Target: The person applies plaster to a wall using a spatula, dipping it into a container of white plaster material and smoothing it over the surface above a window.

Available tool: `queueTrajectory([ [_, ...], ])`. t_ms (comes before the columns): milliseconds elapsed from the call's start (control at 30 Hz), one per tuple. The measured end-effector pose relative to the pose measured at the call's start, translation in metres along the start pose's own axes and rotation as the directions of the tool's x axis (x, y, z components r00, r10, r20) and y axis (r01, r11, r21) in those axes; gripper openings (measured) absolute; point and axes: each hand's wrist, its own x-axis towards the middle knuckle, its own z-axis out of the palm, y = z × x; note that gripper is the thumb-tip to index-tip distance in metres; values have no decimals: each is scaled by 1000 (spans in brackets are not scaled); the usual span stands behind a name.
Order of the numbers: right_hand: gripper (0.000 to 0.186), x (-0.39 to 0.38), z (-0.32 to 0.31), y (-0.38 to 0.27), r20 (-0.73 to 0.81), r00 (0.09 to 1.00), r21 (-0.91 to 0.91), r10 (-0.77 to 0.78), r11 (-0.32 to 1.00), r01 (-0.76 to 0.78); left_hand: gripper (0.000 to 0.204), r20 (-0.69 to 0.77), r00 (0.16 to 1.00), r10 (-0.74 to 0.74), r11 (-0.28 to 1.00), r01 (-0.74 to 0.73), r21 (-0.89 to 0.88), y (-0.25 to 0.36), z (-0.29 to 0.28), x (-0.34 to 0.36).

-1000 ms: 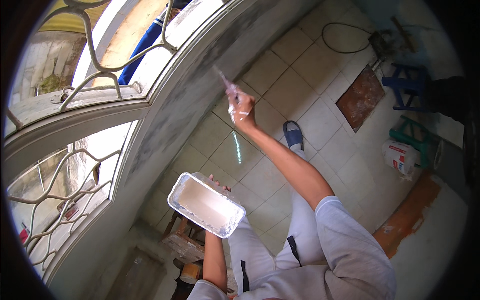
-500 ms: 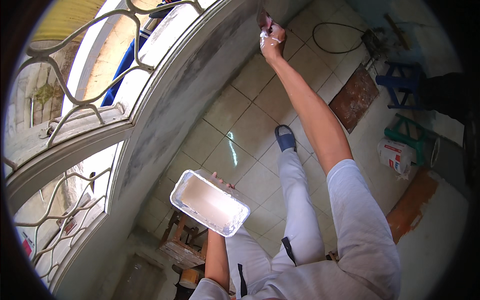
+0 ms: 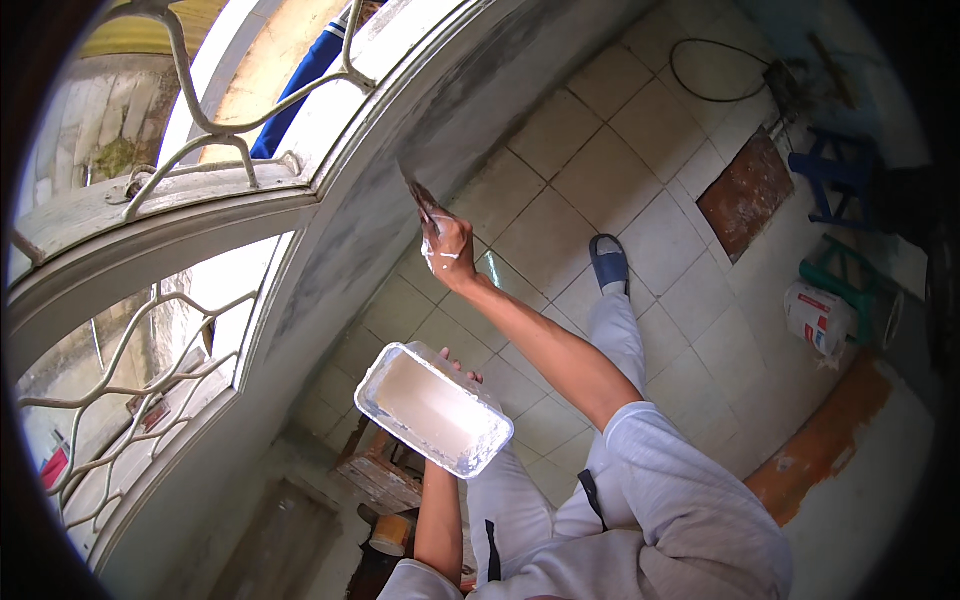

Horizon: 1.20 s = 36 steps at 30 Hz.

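Curling fingers of the right hand [image 3: 449,250] tightly round a flat-bladed tool [image 3: 424,196], showing white smears across the knuckles, and what a reach! Holding that tool well out beyond the tub [image 3: 435,410], pointing its tip at the grey-patched wall [image 3: 345,225]; cannot tell whether touching.

And under the tub, coming up with the left hand [image 3: 462,366]: bending fingertips over the far long side, slightly apart, pressing against it, hiding palm and thumb from sight. Tilting slightly over the lap, showing white residue along the rim and inside.

Look left of the tub: spotting pale window bars [image 3: 222,129], curving across bright daylight. Beyond it and to the right, planting one slippered foot [image 3: 609,262] on floor tiles [image 3: 570,205]. Farther right of the tub, seeing a white bucket [image 3: 820,320] beside a green stool [image 3: 838,275].
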Motion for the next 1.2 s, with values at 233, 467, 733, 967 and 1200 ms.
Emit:
queueTrajectory([
  [233,29,69,-97,22,-228,972,-148,63,984,-99,62,26,999,30,998,-31,58,0,5,9],
  [467,22,233,-183,32,-322,946,-356,-37,931,-85,64,127,992,-22,1000,25,-19,-24,24,18],
  [733,11,92,-43,-18,-161,973,-188,-163,973,132,68,114,993,-24,994,35,-101,-5,5,-8],
  [967,16,-44,44,-28,-23,996,3,-88,996,88,64,38,999,-6,996,9,-87,25,-49,-39],
  [1200,30,-21,-9,11,-174,959,-153,224,956,-252,62,107,991,84,991,-72,-108,33,-98,-45],
])
